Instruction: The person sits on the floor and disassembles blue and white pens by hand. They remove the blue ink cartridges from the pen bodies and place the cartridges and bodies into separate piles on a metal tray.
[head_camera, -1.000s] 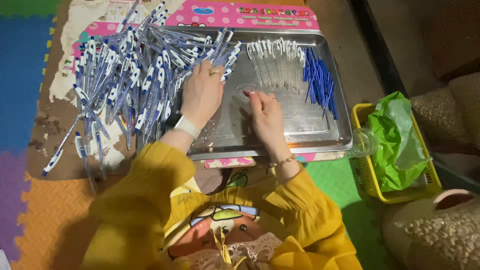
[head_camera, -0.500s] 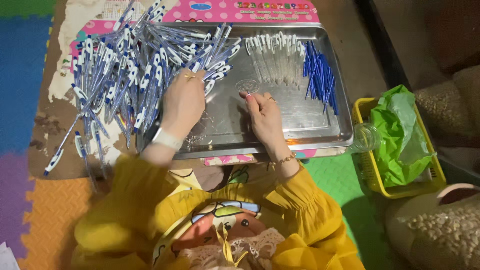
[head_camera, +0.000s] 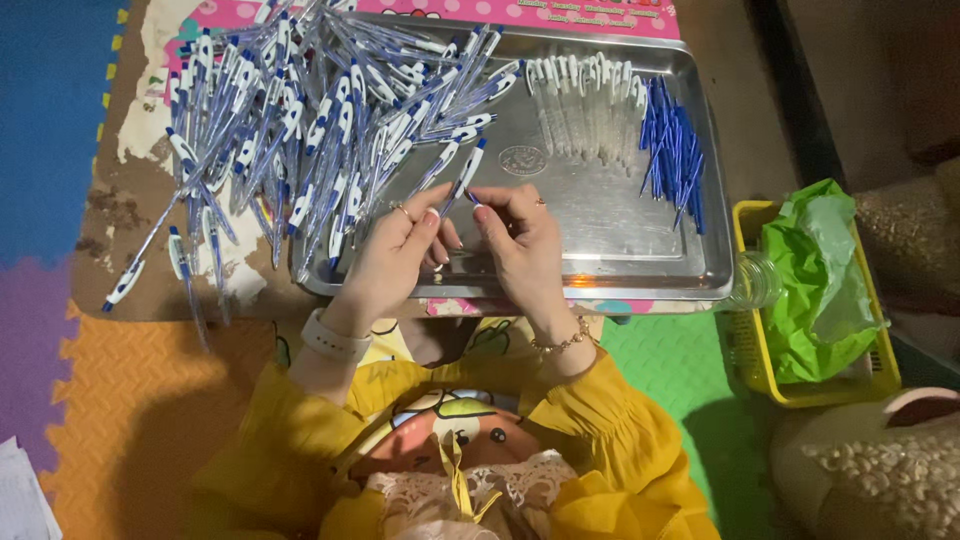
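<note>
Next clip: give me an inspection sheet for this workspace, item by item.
Surface: metal tray on a low table.
Job's things: blue-and-white pen held between both hands; pile of matching pens over the tray's left part.
Clutter: clear pen barrels; blue refills.
Hands: left hand and right hand pinch the pen.
Cables: nothing seen.
Surroundings: yellow basket with green bag; foam floor mats.

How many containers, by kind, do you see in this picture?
Metal tray: 1
Yellow basket: 1
Clear plastic bottle: 1
Total: 3

The pens in the pile overlap too much to count.
</note>
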